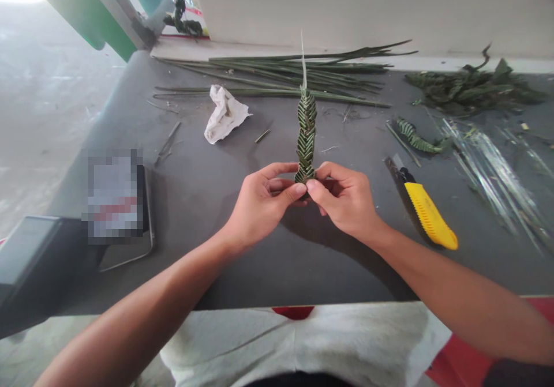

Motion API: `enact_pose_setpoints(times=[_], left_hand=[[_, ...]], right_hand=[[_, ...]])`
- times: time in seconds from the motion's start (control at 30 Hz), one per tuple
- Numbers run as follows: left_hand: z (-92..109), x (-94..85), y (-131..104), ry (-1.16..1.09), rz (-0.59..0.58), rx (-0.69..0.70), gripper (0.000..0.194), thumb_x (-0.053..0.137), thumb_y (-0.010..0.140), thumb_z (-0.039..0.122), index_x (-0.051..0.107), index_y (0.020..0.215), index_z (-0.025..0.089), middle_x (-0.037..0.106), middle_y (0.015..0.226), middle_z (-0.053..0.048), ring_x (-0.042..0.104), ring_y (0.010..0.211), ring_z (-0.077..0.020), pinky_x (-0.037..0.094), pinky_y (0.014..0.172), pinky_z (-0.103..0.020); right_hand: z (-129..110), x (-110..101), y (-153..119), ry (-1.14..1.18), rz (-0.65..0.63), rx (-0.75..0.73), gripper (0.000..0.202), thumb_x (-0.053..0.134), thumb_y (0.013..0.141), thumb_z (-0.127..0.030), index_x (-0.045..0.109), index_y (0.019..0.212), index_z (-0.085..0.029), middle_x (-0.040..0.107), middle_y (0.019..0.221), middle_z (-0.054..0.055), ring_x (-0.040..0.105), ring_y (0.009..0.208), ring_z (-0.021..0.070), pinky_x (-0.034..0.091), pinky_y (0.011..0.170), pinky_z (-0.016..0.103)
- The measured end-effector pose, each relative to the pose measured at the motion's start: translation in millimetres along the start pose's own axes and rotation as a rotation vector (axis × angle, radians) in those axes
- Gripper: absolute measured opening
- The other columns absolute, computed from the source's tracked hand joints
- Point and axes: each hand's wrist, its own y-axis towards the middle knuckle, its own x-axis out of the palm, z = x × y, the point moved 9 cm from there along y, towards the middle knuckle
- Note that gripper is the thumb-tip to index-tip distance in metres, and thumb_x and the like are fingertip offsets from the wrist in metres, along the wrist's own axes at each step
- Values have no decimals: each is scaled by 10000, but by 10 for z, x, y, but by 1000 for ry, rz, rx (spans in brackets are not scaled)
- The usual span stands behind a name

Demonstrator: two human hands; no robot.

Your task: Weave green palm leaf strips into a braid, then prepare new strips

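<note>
A braided green leaf piece (307, 130) stands upright in the middle of the view, with a thin pale tip rising from its top. My left hand (268, 199) pinches its lower end from the left, thumb in front and fingers behind. From the right, my right hand (344, 194) grips the same lower end, its thumb tip close to the left thumb. Both hands are just above the grey table, and the very bottom of the braid is hidden by the fingers. To the right of my right hand lies a yellow utility knife (428, 214) with its blade end pointing away.
Long green leaf strips (277, 75) lie along the back of the grey table (259, 277). Crumpled white tissue (225, 115) and a phone (130, 214) are on the left. On the right are another woven leaf piece (418, 136), clear plastic sleeves (489, 168) and a dark leaf pile (467, 90).
</note>
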Motion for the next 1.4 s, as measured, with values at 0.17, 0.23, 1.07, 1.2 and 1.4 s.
enact_pose_setpoints(times=[0.17, 0.23, 1.07, 1.2, 1.4], left_hand=[[65, -39, 9, -3, 51, 72, 323, 908, 667, 278, 717, 868, 113, 740, 760, -28, 686, 691, -121, 609, 711, -242], [49, -36, 23, -60, 44, 47, 326, 926, 635, 296, 683, 767, 123, 700, 687, -1, 654, 635, -103, 603, 651, -228], [46, -95, 11, -90, 184, 136, 367, 935, 611, 326, 619, 670, 147, 715, 682, 0, 671, 594, -115, 592, 614, -243], [102, -148, -10, 1, 231, 154, 345, 938, 598, 291, 630, 672, 154, 711, 686, 2, 668, 615, -123, 593, 635, -254], [144, -106, -11, 57, 164, 147, 376, 925, 621, 297, 575, 645, 161, 675, 643, 6, 647, 591, -120, 553, 602, -244]], right_hand=[[13, 22, -1, 21, -6, 22, 164, 661, 859, -209, 590, 714, -183, 502, 521, -77, 456, 383, 48, 362, 371, 174], [25, 40, -4, 21, -9, 34, 151, 661, 858, -215, 599, 724, -180, 516, 525, -75, 467, 377, 49, 365, 363, 172], [60, 27, -15, 36, 23, 39, 167, 652, 918, -257, 608, 771, -189, 514, 561, -75, 491, 408, 50, 387, 391, 176], [49, 32, -30, 12, 18, 28, 148, 668, 922, -289, 622, 818, -195, 547, 601, -61, 506, 437, 59, 401, 415, 191], [18, 48, -64, -3, 10, 7, 213, 691, 913, -356, 588, 802, -206, 575, 624, -48, 505, 445, 68, 406, 416, 208]])
